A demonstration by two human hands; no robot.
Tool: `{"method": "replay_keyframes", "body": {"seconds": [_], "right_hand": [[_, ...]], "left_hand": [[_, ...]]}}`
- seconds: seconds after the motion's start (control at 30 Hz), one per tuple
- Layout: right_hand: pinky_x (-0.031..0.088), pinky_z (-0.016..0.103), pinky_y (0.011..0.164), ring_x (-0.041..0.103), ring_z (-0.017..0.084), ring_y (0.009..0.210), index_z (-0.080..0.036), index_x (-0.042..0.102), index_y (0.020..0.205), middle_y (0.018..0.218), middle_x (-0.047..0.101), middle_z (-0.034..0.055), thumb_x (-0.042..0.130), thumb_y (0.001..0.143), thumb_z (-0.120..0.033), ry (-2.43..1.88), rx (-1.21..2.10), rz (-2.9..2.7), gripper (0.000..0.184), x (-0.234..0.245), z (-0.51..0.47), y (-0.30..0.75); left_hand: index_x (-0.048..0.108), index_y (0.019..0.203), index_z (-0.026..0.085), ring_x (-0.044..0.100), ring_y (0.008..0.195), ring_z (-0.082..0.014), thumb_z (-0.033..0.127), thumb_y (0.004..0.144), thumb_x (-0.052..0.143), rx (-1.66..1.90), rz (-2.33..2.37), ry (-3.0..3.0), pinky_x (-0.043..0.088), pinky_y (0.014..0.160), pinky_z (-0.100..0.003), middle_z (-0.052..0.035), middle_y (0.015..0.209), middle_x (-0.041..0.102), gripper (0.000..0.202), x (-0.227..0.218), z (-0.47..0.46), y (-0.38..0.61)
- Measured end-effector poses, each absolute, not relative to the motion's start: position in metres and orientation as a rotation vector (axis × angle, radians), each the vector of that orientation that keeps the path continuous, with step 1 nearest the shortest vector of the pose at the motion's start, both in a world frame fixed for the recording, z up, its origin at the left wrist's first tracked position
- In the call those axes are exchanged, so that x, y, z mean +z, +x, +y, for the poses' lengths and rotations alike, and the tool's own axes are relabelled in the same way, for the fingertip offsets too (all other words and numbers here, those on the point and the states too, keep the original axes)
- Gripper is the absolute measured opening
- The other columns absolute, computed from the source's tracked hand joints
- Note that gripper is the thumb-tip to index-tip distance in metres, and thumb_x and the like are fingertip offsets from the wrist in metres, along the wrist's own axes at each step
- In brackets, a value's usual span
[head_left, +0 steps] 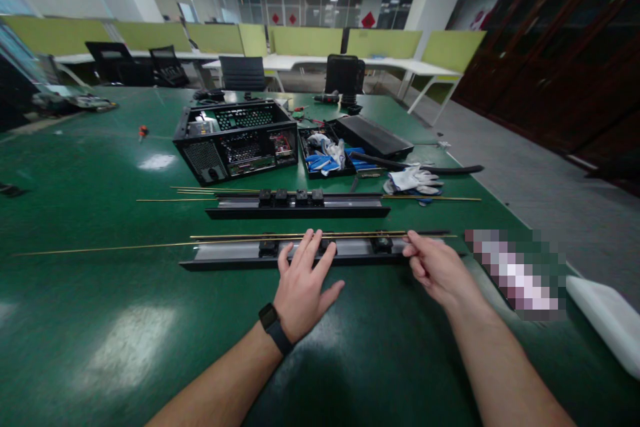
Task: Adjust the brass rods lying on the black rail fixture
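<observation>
Black rail [363, 262], left hand [304, 297] covering part, forearms [220, 373] cropped

Left grip [303, 287] and right grip [435, 263] at golden rods [240, 237] above rail [225, 265]

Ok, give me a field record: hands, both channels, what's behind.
left hand: spread over gold-colored rods; contact unclear
right hand: fingertips at those rods, farther right; grip unclear
near channel: black blocks, partly hidden by left hand
far channel: four black blocks; other gold-colored rods past both ends
behind: open computer case; work gloves in black tray
</observation>
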State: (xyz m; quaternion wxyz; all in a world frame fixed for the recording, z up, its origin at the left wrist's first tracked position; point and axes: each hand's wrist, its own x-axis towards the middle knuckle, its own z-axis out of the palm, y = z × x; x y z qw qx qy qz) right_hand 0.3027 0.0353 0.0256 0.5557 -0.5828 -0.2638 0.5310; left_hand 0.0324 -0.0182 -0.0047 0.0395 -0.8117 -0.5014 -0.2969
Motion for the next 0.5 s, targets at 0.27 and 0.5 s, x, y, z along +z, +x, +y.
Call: {"method": "replay_keyframes", "body": {"seconds": [0.27, 0.5], "right_hand": [[0.022, 0.014, 0.024, 0.037, 0.004, 0.03, -0.016, 0.06, 0.078, 0.055, 0.055, -0.004, 0.062, 0.095, -0.021, -1.43, 1.008, -0.392, 0.019, 0.03, 0.043, 0.328], [0.018, 0.015, 0.022, 0.036, 0.005, 0.028, -0.014, 0.064, 0.084, 0.06, 0.062, 0.0002, 0.067, 0.093, -0.028, -1.426, 1.258, -0.578, 0.017, 0.027, 0.036, 0.303]], "left_hand": [[0.054, 0.145, 0.023, 0.036, 0.15, -0.0344, 0.039, 0.093, 0.066, -0.908, -1.551, -2.481, 0.026, 0.116, -0.059, -0.0181, 0.161, 0.04, 0.056, -0.006, -0.018, 0.032], [0.052, 0.146, 0.023, 0.035, 0.15, -0.034, 0.039, 0.092, 0.067, -0.9, -1.555, -2.488, 0.025, 0.116, -0.058, -0.0169, 0.161, 0.039, 0.058, -0.005, -0.018, 0.031]]}}
